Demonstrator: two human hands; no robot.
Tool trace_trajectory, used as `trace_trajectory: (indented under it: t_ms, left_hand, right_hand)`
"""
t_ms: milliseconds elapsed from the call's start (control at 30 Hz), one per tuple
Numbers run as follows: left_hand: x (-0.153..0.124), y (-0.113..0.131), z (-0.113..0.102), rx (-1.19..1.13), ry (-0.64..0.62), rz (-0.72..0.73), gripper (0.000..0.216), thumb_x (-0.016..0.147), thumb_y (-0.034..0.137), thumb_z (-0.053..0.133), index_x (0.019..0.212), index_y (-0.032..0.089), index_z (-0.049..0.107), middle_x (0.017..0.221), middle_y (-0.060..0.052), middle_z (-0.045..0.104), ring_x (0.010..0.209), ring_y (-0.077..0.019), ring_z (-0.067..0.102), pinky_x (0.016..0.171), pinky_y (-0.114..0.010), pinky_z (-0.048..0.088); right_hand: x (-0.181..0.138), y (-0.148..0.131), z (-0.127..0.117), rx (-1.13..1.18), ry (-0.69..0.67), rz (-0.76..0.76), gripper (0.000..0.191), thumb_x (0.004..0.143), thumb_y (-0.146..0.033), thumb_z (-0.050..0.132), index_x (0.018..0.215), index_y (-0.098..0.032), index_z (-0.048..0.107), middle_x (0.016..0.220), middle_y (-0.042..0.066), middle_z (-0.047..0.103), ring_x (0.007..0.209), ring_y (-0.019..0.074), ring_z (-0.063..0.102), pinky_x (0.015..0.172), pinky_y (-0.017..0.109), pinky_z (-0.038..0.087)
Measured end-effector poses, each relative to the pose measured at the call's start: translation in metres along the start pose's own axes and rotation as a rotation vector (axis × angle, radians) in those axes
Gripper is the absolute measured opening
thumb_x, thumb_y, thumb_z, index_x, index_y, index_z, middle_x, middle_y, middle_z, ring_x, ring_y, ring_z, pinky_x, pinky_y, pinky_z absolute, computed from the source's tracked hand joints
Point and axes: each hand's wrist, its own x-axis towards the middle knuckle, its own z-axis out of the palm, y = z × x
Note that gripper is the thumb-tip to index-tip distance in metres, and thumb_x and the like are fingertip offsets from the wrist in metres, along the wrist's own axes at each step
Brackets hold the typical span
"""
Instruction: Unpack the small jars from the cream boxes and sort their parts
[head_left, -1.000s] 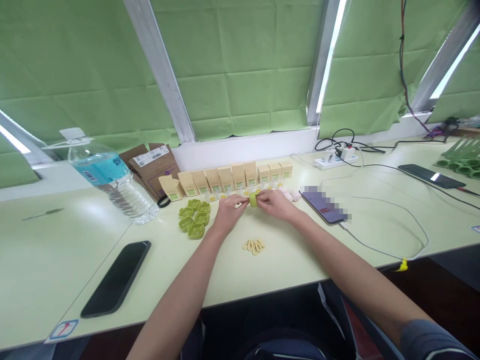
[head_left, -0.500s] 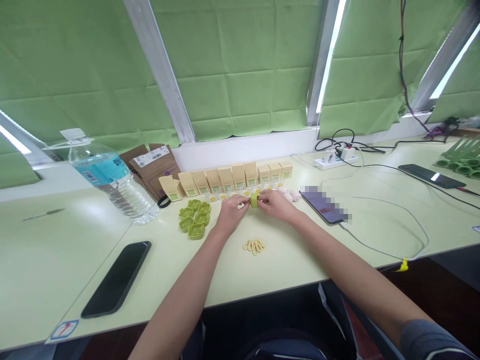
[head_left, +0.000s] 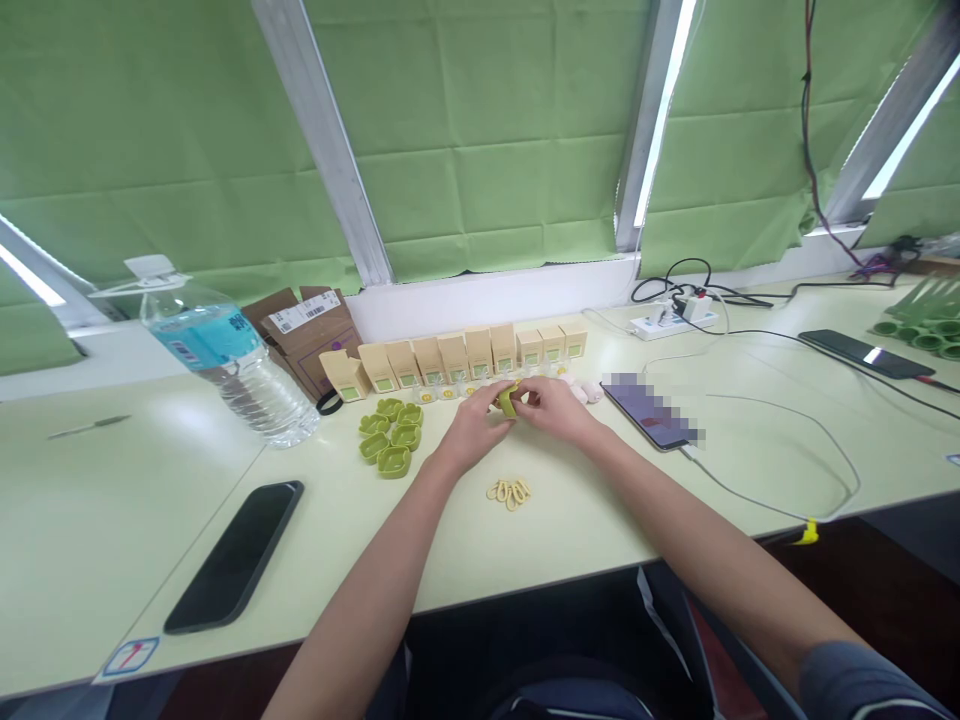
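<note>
My left hand [head_left: 472,428] is closed around a small green cup [head_left: 508,403], gripping its left side above the table. On the other side, the fingertips of my right hand [head_left: 553,408] pinch the cup near its rim; part of it is hidden by the fingers. Several similar green cups [head_left: 394,461] with wavy outlines stand grouped left of my hands. Nearer to me lies a small pile of pale yellow loops [head_left: 510,492]. Behind my hands are small clear pieces with yellow centres [head_left: 448,392]. Pink rounded pieces [head_left: 591,391] sit beside my right hand.
Small beige boxes [head_left: 454,360] line the back. At left stand a large water bottle [head_left: 247,370] and a cardboard box [head_left: 307,335]; a black phone [head_left: 234,557] lies in front. A cabled phone [head_left: 649,408] and a power strip [head_left: 679,322] are to the right.
The green cup has been turned and tilted between my hands. My left hand has shifted slightly right and wraps further around it. The things on the table stay in place.
</note>
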Motion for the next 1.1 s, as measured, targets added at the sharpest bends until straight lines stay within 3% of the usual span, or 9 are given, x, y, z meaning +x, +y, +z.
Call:
trace_trajectory:
  t_ms: [133, 567, 1100]
  left_hand:
    - [-0.001, 0.001, 0.003, -0.005, -0.021, 0.019, 0.048, 0.085, 0.022, 0.063, 0.133, 0.025, 0.058, 0.131, -0.007, 0.065, 0.115, -0.0212, 0.062, 0.098, -0.037, 0.051]
    - [0.0, 0.009, -0.004, 0.01, -0.06, 0.027, 0.051, 0.089, 0.022, 0.06, 0.139, 0.026, 0.053, 0.136, -0.007, 0.063, 0.119, -0.022, 0.061, 0.102, -0.039, 0.05]
    - [0.0, 0.012, -0.005, -0.01, -0.076, -0.009, 0.05, 0.091, 0.026, 0.059, 0.14, 0.027, 0.052, 0.135, -0.006, 0.064, 0.112, -0.0198, 0.063, 0.101, -0.037, 0.05]
  right_hand:
    - [-0.001, -0.001, 0.0, -0.026, -0.018, -0.006, 0.012, 0.084, -0.024, 0.06, 0.083, -0.019, 0.07, 0.085, 0.003, 0.07, 0.07, 0.0133, 0.058, 0.063, 0.024, 0.039]
    - [0.0, 0.003, 0.002, 0.044, 0.029, 0.015, 0.007, 0.081, -0.026, 0.062, 0.08, -0.019, 0.063, 0.086, 0.003, 0.067, 0.075, 0.0147, 0.062, 0.066, 0.025, 0.046]
    - [0.0, 0.001, -0.003, 0.016, 0.045, 0.018, 0.008, 0.079, -0.027, 0.062, 0.077, -0.019, 0.062, 0.086, 0.003, 0.066, 0.076, 0.0149, 0.06, 0.066, 0.025, 0.046]
